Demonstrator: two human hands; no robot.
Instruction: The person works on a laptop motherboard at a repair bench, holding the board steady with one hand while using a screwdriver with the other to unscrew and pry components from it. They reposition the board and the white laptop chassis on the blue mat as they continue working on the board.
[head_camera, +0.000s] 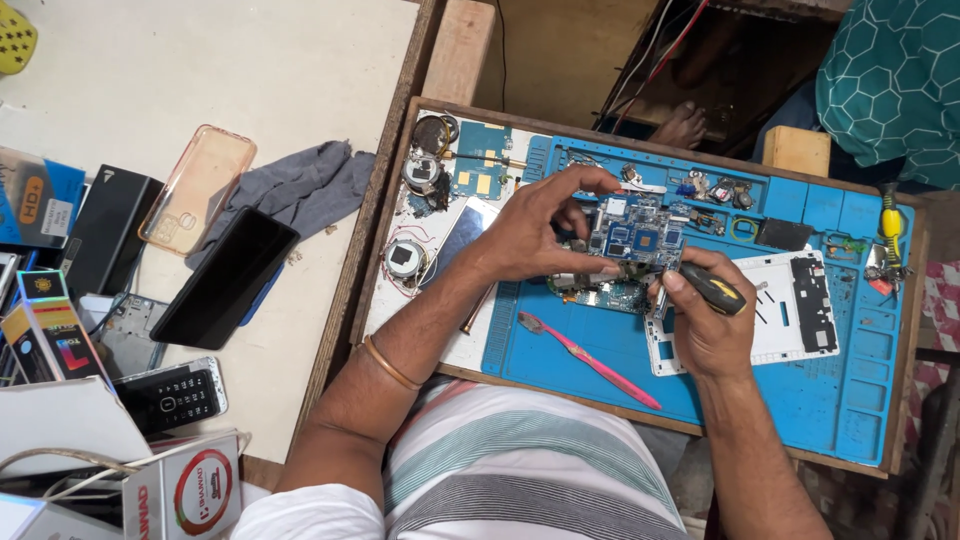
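At frame centre, over blue mat (600, 350): left hand (535, 230) pinching circuit board (637, 240); right hand (705, 320) clasping screwdriver (712, 290).

Bright, even daylight across the whole scene, soft and diffuse with no hard beam. The pale worktop (200, 60) left of the blue repair mat (800, 400) runs close to washed out near the top edge. Shadows are faint: a soft smudge under the left hand (540, 230) on the mat, another under the right hand (705, 325). Above the mat, the gap behind the wooden tray drops into deep shade, detail there hard to read. A mild sheen sits on the black phone screen (225, 278) left of the mat, no harsh glare. Focus is crisp on the circuit board (640, 238); straight edges bow slightly toward the frame corners, and the lower-left boxes look a touch soft.
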